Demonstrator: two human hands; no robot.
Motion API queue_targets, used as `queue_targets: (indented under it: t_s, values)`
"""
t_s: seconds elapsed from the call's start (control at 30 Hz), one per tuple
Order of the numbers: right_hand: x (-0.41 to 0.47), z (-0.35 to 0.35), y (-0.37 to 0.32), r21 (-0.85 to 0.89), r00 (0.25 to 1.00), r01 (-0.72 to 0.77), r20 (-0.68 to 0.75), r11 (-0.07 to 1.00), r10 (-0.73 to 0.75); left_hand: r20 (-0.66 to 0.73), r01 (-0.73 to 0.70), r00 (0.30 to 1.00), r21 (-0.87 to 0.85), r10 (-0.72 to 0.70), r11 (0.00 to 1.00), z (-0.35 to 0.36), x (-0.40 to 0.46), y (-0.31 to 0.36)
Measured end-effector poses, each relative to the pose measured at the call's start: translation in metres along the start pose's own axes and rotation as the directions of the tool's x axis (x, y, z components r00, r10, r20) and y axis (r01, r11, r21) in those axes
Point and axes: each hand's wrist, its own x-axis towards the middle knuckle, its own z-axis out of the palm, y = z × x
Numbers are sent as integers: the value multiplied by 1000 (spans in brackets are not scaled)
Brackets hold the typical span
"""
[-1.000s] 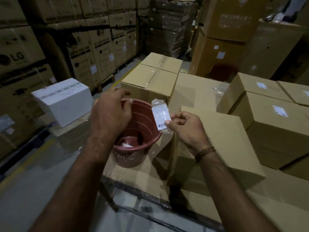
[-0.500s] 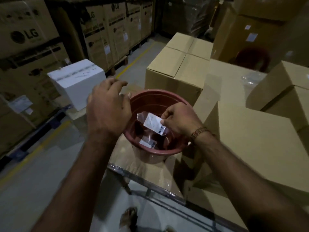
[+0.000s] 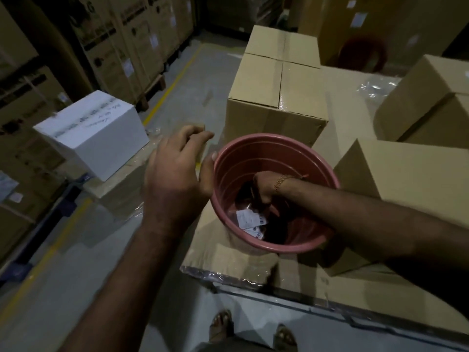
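A pink plastic bucket [image 3: 241, 158] stands on a shrink-wrapped cardboard stack. At its bottom lie small clear packets with white barcode labels [image 3: 250, 221]. My right hand [image 3: 264, 189], with a bracelet at the wrist, reaches deep into the bucket just above the packets. Its fingers point down into shadow, and I cannot see whether they hold anything. My left hand [image 3: 177, 168] is at the bucket's left side. Its thumb touches the rim and its fingers are spread loosely, off the bucket.
A tall taped carton [image 3: 276, 80] stands right behind the bucket and another carton [image 3: 406, 174] is close on its right. A white box [image 3: 94, 133] sits to the left. Stacked cartons line the aisle with a yellow floor line [image 3: 172, 87]. My sandalled feet [image 3: 220, 326] are below.
My right hand went down from the rim level deep into the bucket with the labelled packet. My left hand loosened its hold on the rim. The view tilted further down.
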Motion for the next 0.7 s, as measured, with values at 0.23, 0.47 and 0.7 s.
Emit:
queue_targets:
  t_s: [0.23,0.47,0.7]
  values:
    - [0,-1,-10,-107,997,49,56,993,-44,38,-44,998,-31,45,999,7,6,-9]
    - [10,7,-7,-236,989,82,136,968,-51,66,-20,998,-59,24,998,8,10,-11]
    - [-24,-5,-5,-36,991,87,-102,996,-90,55,-18,998,-72,22,997,6,12,6]
